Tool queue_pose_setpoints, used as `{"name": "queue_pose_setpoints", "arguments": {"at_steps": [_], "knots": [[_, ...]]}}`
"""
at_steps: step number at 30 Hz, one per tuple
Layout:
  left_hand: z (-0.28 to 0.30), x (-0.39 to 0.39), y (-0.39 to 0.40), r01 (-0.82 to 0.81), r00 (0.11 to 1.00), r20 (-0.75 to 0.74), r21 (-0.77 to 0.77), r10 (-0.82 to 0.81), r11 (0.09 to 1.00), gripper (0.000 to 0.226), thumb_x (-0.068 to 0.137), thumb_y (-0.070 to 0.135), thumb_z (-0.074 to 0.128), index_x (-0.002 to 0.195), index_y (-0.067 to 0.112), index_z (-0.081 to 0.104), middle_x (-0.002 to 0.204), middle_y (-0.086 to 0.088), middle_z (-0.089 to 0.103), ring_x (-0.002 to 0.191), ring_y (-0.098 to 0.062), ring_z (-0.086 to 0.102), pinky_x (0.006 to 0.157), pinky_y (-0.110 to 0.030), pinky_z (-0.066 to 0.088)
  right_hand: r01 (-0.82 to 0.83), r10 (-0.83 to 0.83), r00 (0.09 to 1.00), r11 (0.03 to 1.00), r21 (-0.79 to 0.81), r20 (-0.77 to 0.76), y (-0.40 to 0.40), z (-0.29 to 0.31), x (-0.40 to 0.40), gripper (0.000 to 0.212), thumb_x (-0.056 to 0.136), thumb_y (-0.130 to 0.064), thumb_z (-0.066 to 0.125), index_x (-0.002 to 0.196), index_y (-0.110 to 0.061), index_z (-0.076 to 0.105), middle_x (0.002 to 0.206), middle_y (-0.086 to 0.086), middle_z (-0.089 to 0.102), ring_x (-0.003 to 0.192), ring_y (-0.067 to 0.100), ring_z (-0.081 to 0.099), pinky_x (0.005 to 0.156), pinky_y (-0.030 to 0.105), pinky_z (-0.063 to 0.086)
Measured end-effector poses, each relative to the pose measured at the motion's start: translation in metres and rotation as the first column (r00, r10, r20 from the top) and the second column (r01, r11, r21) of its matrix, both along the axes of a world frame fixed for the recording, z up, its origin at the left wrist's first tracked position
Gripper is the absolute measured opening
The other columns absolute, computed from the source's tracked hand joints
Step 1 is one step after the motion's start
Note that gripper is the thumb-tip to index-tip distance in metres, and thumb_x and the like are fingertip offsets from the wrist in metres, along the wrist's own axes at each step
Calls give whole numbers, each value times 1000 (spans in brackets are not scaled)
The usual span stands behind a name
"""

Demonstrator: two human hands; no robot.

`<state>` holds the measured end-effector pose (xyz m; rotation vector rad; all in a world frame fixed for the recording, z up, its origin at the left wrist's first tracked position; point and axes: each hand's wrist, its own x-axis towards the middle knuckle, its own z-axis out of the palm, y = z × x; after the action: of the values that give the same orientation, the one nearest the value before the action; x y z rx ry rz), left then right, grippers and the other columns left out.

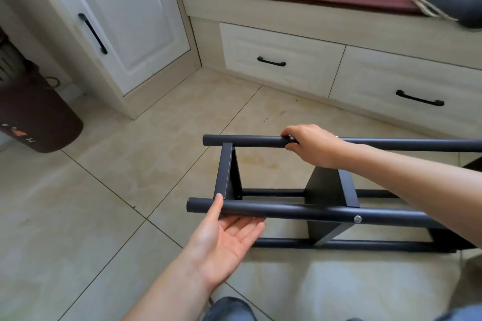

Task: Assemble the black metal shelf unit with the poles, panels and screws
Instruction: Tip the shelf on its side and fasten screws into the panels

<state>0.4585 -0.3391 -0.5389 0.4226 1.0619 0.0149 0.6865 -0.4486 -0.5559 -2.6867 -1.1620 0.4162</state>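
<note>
The left hand [229, 237] is held open, palm up, cradling the near pole [300, 210] from beneath. The far pole [247, 141] is gripped by the right hand [310, 144]. The shelf unit [326, 190], lying sideways on the tiled floor [78, 203], is thereby apparently steadied.

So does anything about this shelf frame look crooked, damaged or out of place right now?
Nothing looks damaged. The shelf unit lies on its side on the floor. One oddity: the near pole shows a screw at the middle panel, but none is visible at the end panel.
</note>
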Motion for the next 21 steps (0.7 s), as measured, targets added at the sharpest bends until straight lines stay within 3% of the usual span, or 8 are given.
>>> {"name": "queue_pose_setpoints", "arguments": {"at_steps": [6,10,14,18,21], "knots": [[37,1,4,18,993,116,89,-28,996,63,94,50,58,130,-1,56,118,-24,68,103,-39,67,82,-53,51,36,-38,999,992,118,20,-10,61,-4,25,100,-24,51,126,-22,53,111,4,61,99,27,55,87,44,49],[88,8,7,64,966,228,251,-123,966,67,83,51,67,133,8,57,120,-21,69,109,-38,67,84,-56,54,71,-85,995,965,252,45,-26,125,-15,35,101,-17,52,136,-18,48,113,2,58,96,21,55,84,32,45],[139,19,-6,90,915,315,452,-253,887,46,90,44,63,117,7,62,119,-19,64,112,-40,61,97,-64,49,153,-180,982,927,343,50,-49,176,-28,35,102,-15,49,136,-17,41,110,0,50,89,20,51,70,26,38],[175,27,-27,80,877,360,545,-319,835,33,94,42,59,103,10,62,115,-13,60,117,-39,56,97,-74,43,240,-281,959,881,407,41,-81,200,-42,29,100,-12,50,128,-13,39,112,2,51,92,22,49,76,30,34],[190,36,-45,66,848,402,568,-346,820,16,98,27,60,105,13,60,100,-7,59,112,-32,60,91,-73,45,312,-361,933,800,512,-5,-110,198,-59,29,98,-10,54,123,-14,40,112,6,57,93,25,53,78,31,37]]}}
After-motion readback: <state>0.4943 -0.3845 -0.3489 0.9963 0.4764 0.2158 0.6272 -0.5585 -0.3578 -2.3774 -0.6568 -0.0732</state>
